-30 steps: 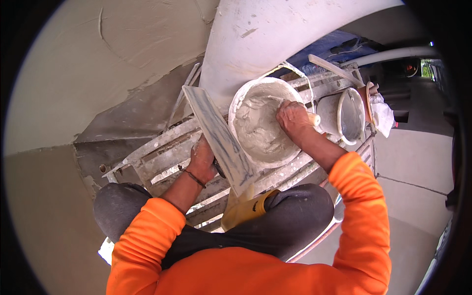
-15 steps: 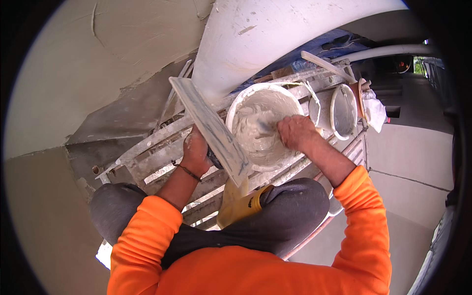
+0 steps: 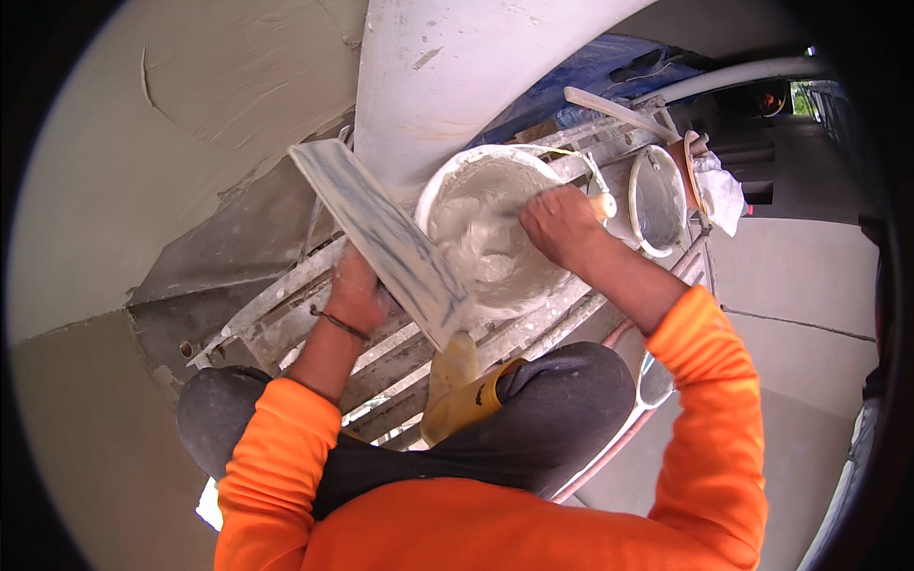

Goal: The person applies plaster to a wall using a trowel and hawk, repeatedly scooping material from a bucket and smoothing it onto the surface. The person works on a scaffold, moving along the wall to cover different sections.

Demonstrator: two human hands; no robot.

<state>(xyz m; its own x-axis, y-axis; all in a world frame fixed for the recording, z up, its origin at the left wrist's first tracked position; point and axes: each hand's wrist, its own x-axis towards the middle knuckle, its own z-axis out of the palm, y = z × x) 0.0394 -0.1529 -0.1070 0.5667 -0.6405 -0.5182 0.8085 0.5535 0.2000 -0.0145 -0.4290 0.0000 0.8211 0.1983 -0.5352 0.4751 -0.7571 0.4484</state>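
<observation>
Apparently light, stiff, long float (image 3: 376, 243) tilts left of frame centre; left hand (image 3: 359, 290) grips underside, fingers partly hidden; mid-back seems best hold. Right hand (image 3: 564, 226), fingers wrapped around pale handle (image 3: 604, 206), over central bucket (image 3: 427, 197); wet plaster (image 3: 466, 226) looks soft, heavy.

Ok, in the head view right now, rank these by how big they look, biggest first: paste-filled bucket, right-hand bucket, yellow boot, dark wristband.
1. Paste-filled bucket
2. Right-hand bucket and yellow boot: too alike to rank
3. Dark wristband
</observation>
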